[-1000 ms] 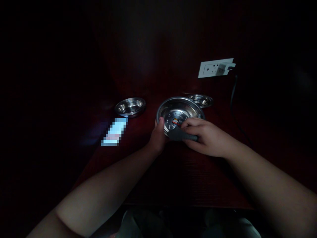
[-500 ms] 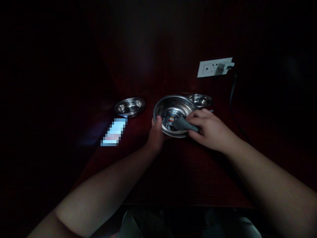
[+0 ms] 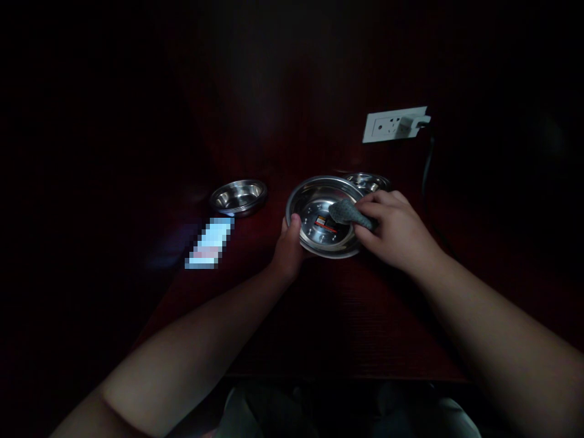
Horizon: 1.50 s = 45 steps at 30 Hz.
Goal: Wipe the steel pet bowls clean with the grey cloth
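My left hand (image 3: 288,249) grips a shiny steel bowl (image 3: 305,193) by its left side, thumb over the rim and the other fingers mostly hidden beneath. The bowl is tilted towards me, and a small label (image 3: 322,222) with orange and black print shows on its inner bottom. In my right hand (image 3: 387,228) is a bunched grey-green cloth (image 3: 344,212), closed between thumb and fingers. The cloth's front end reaches over the right part of the bowl's inside; whether it touches the metal I cannot tell.
On the dark red table (image 3: 347,328), steel bowls (image 3: 239,196) stand at the left. Another shiny steel dish (image 3: 369,181) lies behind my right hand. A lit, blurred-out phone-like screen (image 3: 210,243) is at the left. A wall socket (image 3: 395,125) holds a plug with a dark cable (image 3: 427,167).
The bowl has shifted slightly right and turned, so its label sits at a different angle. My right hand has moved a little right and up with the cloth, uncovering more of the label.
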Motion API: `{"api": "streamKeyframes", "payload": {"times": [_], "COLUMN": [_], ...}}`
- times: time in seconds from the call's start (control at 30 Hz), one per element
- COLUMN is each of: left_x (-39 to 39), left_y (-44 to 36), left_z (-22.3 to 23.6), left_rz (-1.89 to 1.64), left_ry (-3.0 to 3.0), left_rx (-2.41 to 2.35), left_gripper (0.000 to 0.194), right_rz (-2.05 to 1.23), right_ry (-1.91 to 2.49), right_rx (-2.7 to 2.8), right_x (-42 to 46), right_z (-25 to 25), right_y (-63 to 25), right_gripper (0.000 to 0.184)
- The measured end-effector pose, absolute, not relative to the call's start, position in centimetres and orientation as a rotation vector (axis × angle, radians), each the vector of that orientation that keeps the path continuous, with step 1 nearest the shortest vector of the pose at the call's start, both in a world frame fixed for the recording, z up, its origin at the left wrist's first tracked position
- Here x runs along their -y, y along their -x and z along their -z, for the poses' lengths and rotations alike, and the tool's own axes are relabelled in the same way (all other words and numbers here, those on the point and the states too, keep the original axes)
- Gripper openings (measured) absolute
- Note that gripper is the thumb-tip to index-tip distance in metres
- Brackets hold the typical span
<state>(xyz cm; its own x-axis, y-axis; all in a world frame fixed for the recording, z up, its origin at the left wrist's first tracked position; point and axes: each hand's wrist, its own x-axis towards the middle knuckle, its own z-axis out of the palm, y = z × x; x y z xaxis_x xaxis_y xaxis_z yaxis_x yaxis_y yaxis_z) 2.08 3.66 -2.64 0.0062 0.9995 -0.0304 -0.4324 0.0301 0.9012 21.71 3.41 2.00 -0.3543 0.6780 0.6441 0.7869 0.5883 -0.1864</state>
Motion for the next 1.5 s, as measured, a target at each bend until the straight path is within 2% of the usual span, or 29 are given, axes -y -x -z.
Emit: {"api": "streamKeyframes", "payload": {"times": [0.23, 0.53, 1.03, 1.3, 1.5], "left_x": [-3.6, -3.4, -2.9, -2.7, -2.8], "left_y": [-2.0, -1.8, -2.1, -2.1, -2.2], "left_z": [3.0, 3.1, 2.4, 2.2, 2.2], "left_rz": [-1.367, -1.428, -1.443, -1.419, -1.440], "left_ry": [-0.897, -1.149, -1.291, -1.349, -1.425], "left_rx": [-0.908, -0.878, -0.900, -0.908, -0.944], "left_gripper": [0.057, 0.047, 0.046, 0.049, 0.048], "right_rz": [0.213, 0.180, 0.139, -0.047, -0.258], "right_ry": [1.147, 1.179, 1.252, 1.245, 1.049], "right_rx": [2.083, 2.067, 2.194, 2.382, 2.585], "right_x": [-3.5, -3.8, -3.4, -3.2, -2.9], "right_z": [-2.0, -2.0, -2.0, -2.0, -1.9], "right_y": [-21.8, -22.0, -21.5, -21.1, -20.7], "right_gripper": [0.022, 0.019, 0.011, 0.010, 0.014]}}
